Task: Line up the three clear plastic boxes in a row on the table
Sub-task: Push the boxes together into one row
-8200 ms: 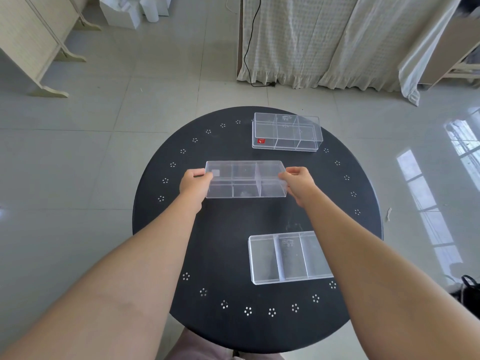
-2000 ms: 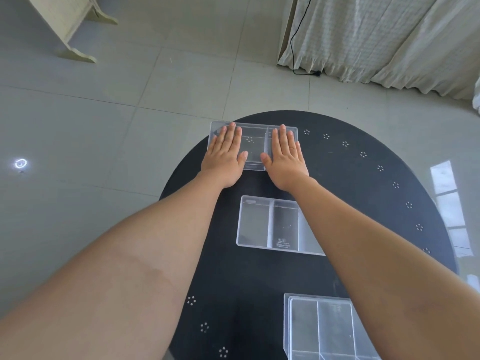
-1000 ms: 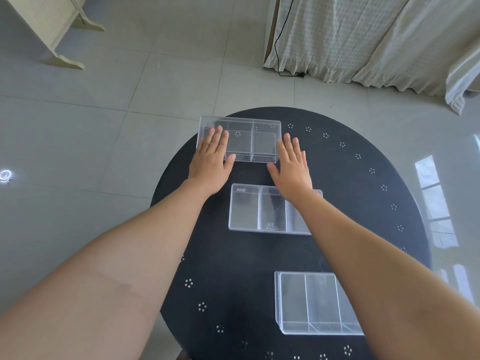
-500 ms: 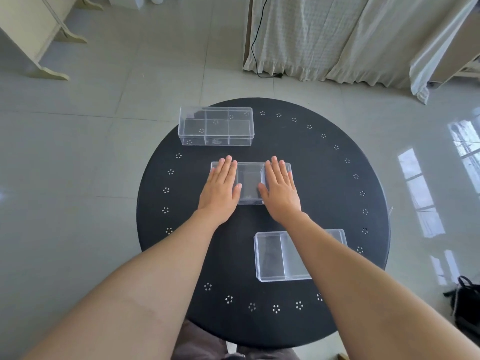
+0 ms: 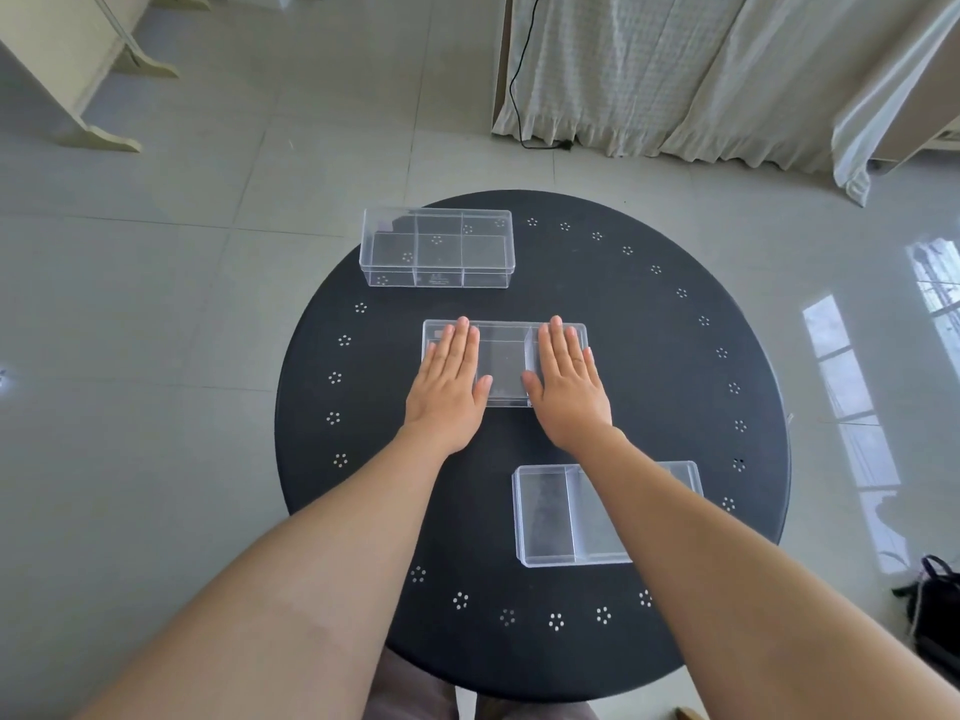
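bare forearms, bare hands (image 5: pixel 506 387), no sleeves or jewellery

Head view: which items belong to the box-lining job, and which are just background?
Job: far box; middle box under left hand and right hand; near box; black table.
Background: curtain; black cable; black bag.

Middle box (image 5: pixel 503 363): both ends lay under flat left hand (image 5: pixel 451 389) and right hand (image 5: pixel 567 391); only centre compartment showed. Whether palms pressed on lid or hovered just above, could not tell. Near box (image 5: pixel 550 511): right part hidden behind right forearm (image 5: pixel 701 543); its dividers there unseen. Small print on far box (image 5: pixel 437 247) front wall too small to read. Table (image 5: pixel 675 387) near rim partly covered by both forearms. Black bag (image 5: pixel 935 610) cut off by right edge. Pale furniture (image 5: pixel 67 59) cut off at top left.
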